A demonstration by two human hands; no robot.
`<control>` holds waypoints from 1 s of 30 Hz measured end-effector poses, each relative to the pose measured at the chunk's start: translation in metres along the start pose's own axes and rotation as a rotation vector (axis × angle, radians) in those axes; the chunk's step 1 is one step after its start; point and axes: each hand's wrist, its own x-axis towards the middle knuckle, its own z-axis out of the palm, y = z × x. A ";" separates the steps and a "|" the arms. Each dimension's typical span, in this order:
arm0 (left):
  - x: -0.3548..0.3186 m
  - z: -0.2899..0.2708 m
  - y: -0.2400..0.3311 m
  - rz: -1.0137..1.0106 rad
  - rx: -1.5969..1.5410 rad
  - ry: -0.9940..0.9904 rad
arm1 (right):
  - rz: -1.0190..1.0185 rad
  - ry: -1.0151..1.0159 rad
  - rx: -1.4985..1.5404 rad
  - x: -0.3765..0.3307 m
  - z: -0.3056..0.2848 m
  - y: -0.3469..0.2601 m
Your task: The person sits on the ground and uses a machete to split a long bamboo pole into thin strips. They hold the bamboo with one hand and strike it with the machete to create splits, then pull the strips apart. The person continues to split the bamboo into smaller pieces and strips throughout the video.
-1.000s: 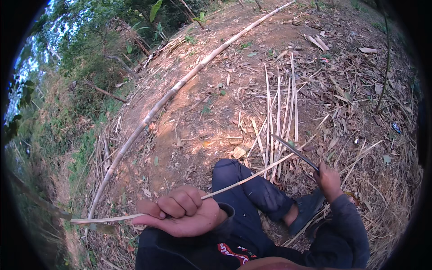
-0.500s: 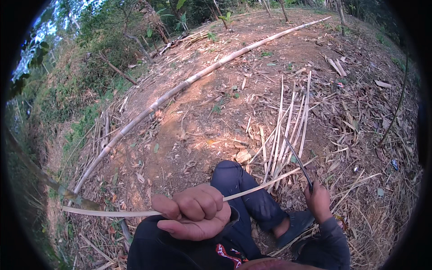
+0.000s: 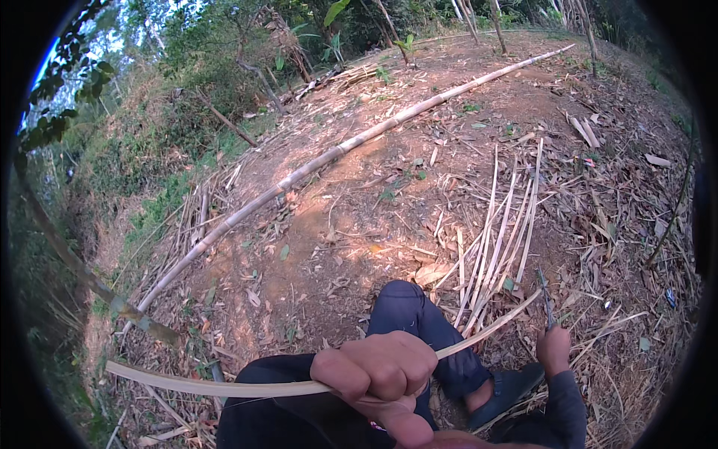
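Low in front, my left hand (image 3: 381,370) is closed in a fist around a long pale bamboo strip (image 3: 209,386). The strip bows downward slightly, one end reaching far left, the other rising right past my bent knee. My right hand (image 3: 553,349), off to the right beside my dark shoe (image 3: 502,400), grips a knife (image 3: 546,295) whose narrow dark blade points away from me. The blade stands just beyond the strip's right end, with a small gap between them. Its handle is mostly hidden in my fingers.
Several split bamboo strips (image 3: 490,247) lie in a loose bundle beyond my knee. A long whole bamboo pole (image 3: 329,156) crosses the leaf-littered ground diagonally. A thin trunk (image 3: 90,280) leans in at left, and thin upright trees (image 3: 496,26) stand at the back.
My left fist has come lower and to the right with the strip. The knife has turned more upright and now lies past the strip's end instead of across it. The whole view has shifted slightly.
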 end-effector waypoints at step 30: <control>0.024 -0.028 0.003 -0.078 0.169 0.134 | -0.112 0.017 -0.014 0.005 0.027 0.032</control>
